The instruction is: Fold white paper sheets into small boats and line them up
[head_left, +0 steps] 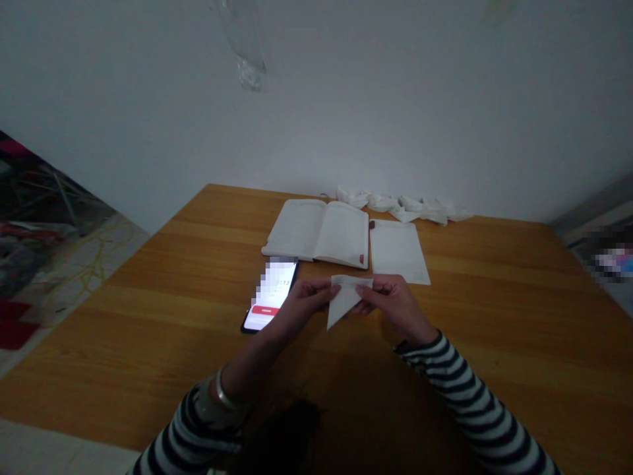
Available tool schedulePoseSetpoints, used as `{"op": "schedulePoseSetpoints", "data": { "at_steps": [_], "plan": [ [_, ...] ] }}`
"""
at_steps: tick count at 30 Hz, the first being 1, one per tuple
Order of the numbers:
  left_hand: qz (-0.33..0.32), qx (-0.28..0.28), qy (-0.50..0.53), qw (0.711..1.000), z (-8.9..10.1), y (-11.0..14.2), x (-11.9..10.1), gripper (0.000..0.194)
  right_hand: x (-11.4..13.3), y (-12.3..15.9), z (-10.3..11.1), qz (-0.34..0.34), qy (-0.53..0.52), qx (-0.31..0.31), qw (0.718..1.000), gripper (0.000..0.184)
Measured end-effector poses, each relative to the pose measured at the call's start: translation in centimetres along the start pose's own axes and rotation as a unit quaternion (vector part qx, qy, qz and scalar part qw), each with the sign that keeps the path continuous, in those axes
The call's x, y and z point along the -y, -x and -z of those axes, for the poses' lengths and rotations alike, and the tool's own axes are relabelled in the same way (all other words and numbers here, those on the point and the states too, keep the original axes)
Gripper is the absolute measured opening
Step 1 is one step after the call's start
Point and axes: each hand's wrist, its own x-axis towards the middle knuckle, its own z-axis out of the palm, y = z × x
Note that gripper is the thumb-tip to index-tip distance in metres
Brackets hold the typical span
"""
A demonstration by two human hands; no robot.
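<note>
A small piece of folded white paper is held up above the table, with one corner pointing down. My left hand pinches its left side between thumb and fingers. On the opposite side, my right hand grips the paper, its thumb pressed on the front face. The fingers behind the paper are partly hidden. Just left of my left hand lies a phone with a lit screen and a red bar near its bottom, partly covered by that hand.
An open notebook lies behind my hands. To its right is a loose sheet of paper. Crumpled white tissue or plastic runs along the wall at the back of the wooden table. A clear plastic bag hangs on the wall.
</note>
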Motion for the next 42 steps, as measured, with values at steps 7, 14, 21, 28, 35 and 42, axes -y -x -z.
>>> {"op": "schedulePoseSetpoints", "data": {
  "at_steps": [7,14,21,28,35,42],
  "plan": [
    [0.006,0.01,0.027,1.0,0.7,0.0,-0.3,0.023,0.7,0.0,1.2,0.029,0.042,0.093,0.994,0.022],
    [-0.042,-0.078,-0.119,0.989,0.6,-0.6,0.2,0.032,0.1,0.0,0.6,0.146,0.224,0.086,0.96,0.027],
    [-0.092,-0.132,-0.292,0.943,0.3,-0.3,0.7,0.017,-0.7,-0.1,-0.1,0.082,0.17,0.02,0.982,0.021],
    [-0.143,-0.132,-0.402,0.895,-0.7,0.2,1.8,0.021,-2.3,-0.4,-1.2,0.024,0.195,0.003,0.98,0.034],
    [-0.132,-0.19,-0.332,0.915,0.0,-0.1,1.5,0.02,-1.3,-0.2,-1.0,-0.03,0.007,0.069,0.997,0.029],
    [-0.137,-0.166,-0.311,0.926,0.2,-0.5,1.6,0.023,-1.3,-0.4,-0.6,-0.024,-0.035,0.047,0.998,0.03]
  ]
}}
